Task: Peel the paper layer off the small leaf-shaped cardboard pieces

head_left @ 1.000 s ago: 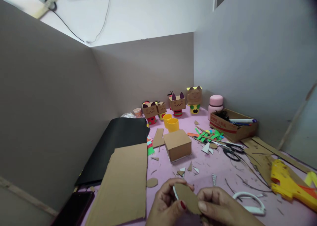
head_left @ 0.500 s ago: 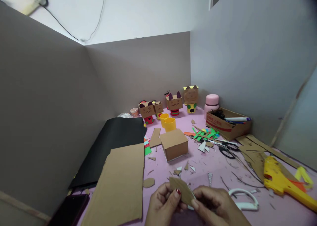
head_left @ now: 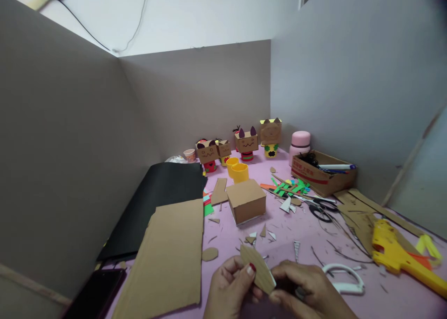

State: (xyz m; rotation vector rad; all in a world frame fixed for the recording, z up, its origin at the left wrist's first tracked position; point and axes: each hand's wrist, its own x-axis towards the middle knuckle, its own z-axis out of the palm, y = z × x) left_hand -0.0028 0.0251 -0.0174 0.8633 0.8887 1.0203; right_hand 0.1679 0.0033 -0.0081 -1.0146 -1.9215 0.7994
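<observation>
While the left hand [head_left: 226, 288] is pinching the cardboard oval [head_left: 257, 271], the right hand [head_left: 309, 286], its own grip unclear, is curling at the near end; beyond both, a box [head_left: 246, 201] is sitting on the worktop [head_left: 228, 242].

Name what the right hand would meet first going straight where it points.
Likely the flat oval brown cardboard piece in the left hand; the right hand is at its lower end, though depth and contact are unclear.

Near left, you have the phone [head_left: 96, 293], then the cardboard sheet [head_left: 167, 258] on its right; beyond your left hand [head_left: 230, 288] sits the box [head_left: 246, 200]; the glue gun [head_left: 387, 247] lies near right.
</observation>
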